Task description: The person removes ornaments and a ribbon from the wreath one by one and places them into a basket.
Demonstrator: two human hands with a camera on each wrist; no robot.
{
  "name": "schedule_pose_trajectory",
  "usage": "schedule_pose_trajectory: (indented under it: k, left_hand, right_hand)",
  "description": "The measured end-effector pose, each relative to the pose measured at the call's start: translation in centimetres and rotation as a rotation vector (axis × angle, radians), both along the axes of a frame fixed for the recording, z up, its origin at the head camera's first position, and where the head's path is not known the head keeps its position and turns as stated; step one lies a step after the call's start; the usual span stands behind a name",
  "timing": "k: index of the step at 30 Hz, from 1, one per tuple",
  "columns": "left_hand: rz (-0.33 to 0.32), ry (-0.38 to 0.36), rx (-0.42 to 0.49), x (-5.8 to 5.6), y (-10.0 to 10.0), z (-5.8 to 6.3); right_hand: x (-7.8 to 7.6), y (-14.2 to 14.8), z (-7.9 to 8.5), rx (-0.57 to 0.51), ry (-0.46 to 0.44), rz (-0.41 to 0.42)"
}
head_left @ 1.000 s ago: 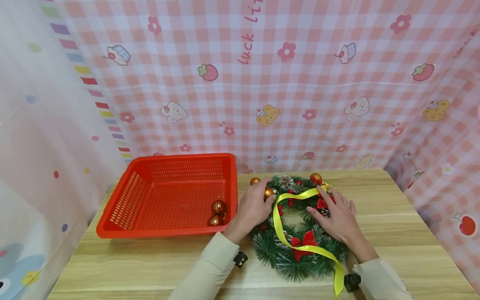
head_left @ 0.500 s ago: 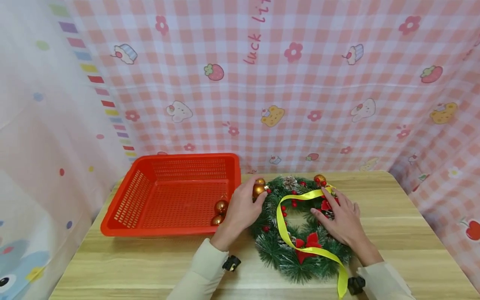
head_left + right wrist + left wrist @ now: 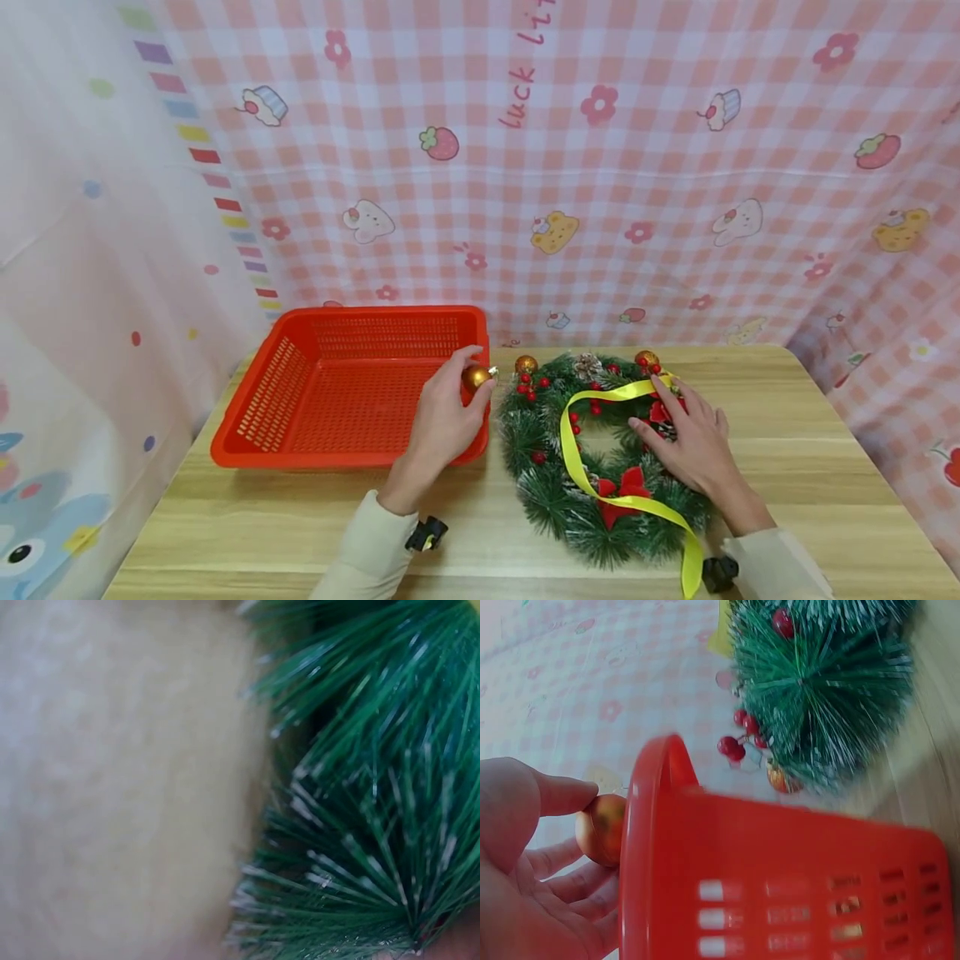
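My left hand (image 3: 442,421) pinches a gold Christmas bauble (image 3: 476,377) between thumb and fingers, over the right end of the red plastic basket (image 3: 300,460). In the left wrist view the same bauble (image 3: 604,829) shows just beyond the basket rim (image 3: 639,847), which partly covers it. A green Christmas wreath (image 3: 542,496) with red berries, pinecones and a red flower (image 3: 624,493) lies to the right. On its right side rests my right hand (image 3: 693,446), fingers spread, fingertips beside a yellow ribbon (image 3: 573,454) that trails across the wreath.
Another gold bauble (image 3: 527,365) sits at the wreath's upper left edge, and one more bauble (image 3: 647,360) at its upper right. Basket and wreath share a wooden table (image 3: 480,533). A pink checked curtain (image 3: 480,208) hangs behind it.
My left hand has carried the bauble leftward from the wreath to over the basket, where it now blocks sight of the baubles inside. My right hand stays on the wreath.
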State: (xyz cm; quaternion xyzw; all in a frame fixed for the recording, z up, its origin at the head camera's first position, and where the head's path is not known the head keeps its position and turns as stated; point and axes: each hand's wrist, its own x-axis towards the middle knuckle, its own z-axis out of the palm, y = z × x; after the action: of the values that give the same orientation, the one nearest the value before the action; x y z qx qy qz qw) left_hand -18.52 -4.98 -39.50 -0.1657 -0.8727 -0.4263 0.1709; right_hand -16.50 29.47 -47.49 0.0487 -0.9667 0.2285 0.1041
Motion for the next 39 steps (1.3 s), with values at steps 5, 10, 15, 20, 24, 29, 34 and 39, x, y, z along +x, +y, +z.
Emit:
schedule_pose_trajectory:
  k: [5,10,15,20,24,29,34,39]
  left_hand:
    - [0.028,-0.009,0.012,0.2,-1.6,-0.1]
    - [0.053,-0.023,0.013,0.3,-3.2,-0.4]
    - [0.096,-0.028,-0.024,0.3,-5.0,-0.8]
    - [0.118,-0.043,-0.042,0.2,-6.4,-1.3]
    - [0.126,-0.058,-0.049,0.2,-7.1,-1.7]
    - [0.134,-0.092,-0.060,0.1,-7.3,-2.2]
    - [0.160,-0.118,-0.080,0.1,-7.5,-2.5]
    - [0.173,-0.134,-0.109,0.0,-7.5,-2.6]
  right_hand:
    - [0.0,0.0,-0.1,0.002,0.007,0.000]
    - [-0.1,0.0,-0.1,-0.002,0.005,0.000]
    - [-0.1,0.0,-0.1,-0.009,0.010,0.004]
    - [0.0,0.0,-0.1,-0.016,0.021,0.004]
    - [0.0,-0.1,-0.1,-0.023,0.032,0.005]
    - [0.0,0.0,-0.1,-0.023,0.021,0.002]
    - [-0.1,0.0,-0.2,-0.029,0.023,0.002]
    - [-0.1,0.0,-0.2,-0.032,0.021,0.000]
